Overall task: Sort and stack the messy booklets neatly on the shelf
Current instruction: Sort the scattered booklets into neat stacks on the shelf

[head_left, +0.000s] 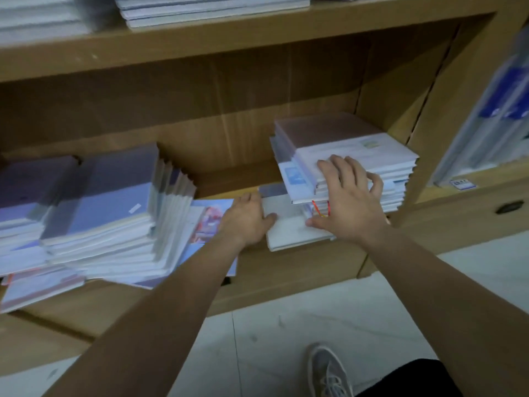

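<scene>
I'm bracing the right stack [352, 164] with my spread right hand [347, 202] while my left hand [246, 219], fingers loosely curled, is pinching the white booklet [289, 224] underneath, so yanking it is probably risking toppling everything.

Honestly nothing here is legible. The small white tag [463, 183] on the right-hand shelf has dark marks, but they're too blurry to read. Same with the pale sticker [134, 208] on a purple booklet cover [114, 196], just a smudge.
</scene>
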